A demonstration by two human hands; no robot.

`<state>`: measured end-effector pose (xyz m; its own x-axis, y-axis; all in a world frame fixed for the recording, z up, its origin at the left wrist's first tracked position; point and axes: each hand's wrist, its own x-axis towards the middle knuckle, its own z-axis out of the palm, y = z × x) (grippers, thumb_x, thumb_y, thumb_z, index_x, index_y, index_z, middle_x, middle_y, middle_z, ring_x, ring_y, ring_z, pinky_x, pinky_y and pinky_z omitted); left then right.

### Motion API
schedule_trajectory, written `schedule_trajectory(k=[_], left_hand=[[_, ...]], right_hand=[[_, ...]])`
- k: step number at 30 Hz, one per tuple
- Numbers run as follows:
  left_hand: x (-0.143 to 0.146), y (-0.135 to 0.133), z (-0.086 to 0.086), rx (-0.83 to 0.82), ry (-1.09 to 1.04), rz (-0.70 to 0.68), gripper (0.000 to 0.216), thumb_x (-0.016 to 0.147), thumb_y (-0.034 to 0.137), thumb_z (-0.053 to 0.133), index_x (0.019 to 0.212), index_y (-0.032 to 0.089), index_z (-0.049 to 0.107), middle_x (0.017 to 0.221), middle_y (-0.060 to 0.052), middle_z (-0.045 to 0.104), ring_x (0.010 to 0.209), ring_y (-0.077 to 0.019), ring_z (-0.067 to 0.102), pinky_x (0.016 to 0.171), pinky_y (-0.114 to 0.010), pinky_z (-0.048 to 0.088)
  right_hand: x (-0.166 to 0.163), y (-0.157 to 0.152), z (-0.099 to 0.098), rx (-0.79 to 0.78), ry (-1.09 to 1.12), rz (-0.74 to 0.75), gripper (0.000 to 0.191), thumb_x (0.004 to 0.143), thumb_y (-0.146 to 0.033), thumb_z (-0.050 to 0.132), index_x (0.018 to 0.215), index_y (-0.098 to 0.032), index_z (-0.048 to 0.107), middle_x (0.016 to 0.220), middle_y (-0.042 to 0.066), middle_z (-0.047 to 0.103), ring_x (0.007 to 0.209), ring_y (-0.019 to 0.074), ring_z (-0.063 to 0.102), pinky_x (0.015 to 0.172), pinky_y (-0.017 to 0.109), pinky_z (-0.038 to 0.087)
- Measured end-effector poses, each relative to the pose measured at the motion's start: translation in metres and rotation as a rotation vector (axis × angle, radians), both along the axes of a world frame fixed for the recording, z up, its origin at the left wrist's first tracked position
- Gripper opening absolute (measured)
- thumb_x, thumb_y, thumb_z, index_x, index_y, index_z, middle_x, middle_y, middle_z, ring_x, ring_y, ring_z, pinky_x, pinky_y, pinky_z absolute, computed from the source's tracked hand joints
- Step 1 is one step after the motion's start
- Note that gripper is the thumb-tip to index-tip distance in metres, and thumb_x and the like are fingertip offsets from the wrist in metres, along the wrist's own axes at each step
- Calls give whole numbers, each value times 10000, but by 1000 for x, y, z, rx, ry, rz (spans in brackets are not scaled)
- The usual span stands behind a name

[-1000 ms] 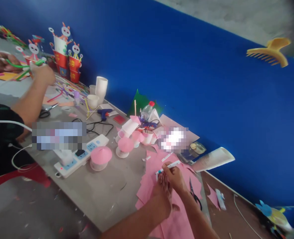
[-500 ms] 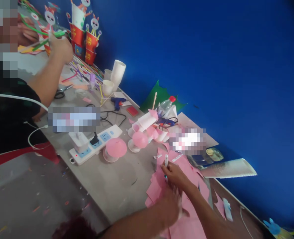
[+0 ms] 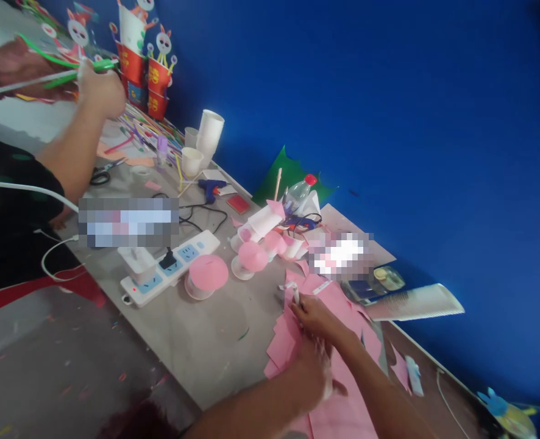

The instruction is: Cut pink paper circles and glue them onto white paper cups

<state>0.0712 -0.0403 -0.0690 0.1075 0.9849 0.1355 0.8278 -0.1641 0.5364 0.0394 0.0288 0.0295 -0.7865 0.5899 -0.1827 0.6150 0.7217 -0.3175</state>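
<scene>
My right hand (image 3: 318, 318) is closed round a white marker pen (image 3: 295, 297), its tip pointing down at the stack of pink paper sheets (image 3: 343, 390) on the grey table (image 3: 197, 341). My left hand (image 3: 313, 375) lies on the pink paper just below the right hand, palm down, fingers blurred but spread on the sheet. Pink-covered cups (image 3: 205, 274) stand a short way to the left of the paper.
A white power strip (image 3: 172, 265) with a plugged charger lies left of the cups. A blue glue gun (image 3: 213, 185), plastic bottle (image 3: 297, 192), white paper cups (image 3: 208, 131) and decorated red cups (image 3: 146, 67) line the blue wall. Another person's hands (image 3: 96, 88) at far left hold green pipe cleaners.
My right hand turned the marker from lying sideways to upright, then lowered it toward the pink paper. My view dropped and shifted, and the other person's hands rose in the picture.
</scene>
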Motion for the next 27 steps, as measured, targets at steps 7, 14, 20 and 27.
schedule_trajectory(k=[7,14,20,27], left_hand=[[-14,-3,10,58,60,-22,951,698,656,580,1386,39,359,1432,-249,379,1378,-416,196,1105,-594,119],[-18,-5,14,56,114,-17,1085,642,679,624,1394,-35,307,1469,-295,260,1389,-426,130,1139,-547,55],[-22,-2,20,17,156,-38,1003,682,698,554,1401,29,352,1485,-238,272,1384,-419,173,1135,-547,61],[-37,-7,31,-17,144,-102,886,772,674,442,1388,40,381,1485,-224,290,1389,-405,168,1125,-551,95]], right_hand=[[10,33,-8,24,124,-177,293,833,-380,431,613,-196,491,575,-5,560,551,145,487,536,247,323],[44,55,-14,85,261,-350,354,809,-475,419,613,-194,508,558,12,567,561,169,529,554,268,367],[80,42,-15,96,408,-470,409,790,-544,439,576,-203,508,528,13,549,526,164,505,536,275,380],[117,7,-14,71,637,-640,484,751,-651,506,624,-189,570,461,-4,526,451,149,485,461,263,395]])
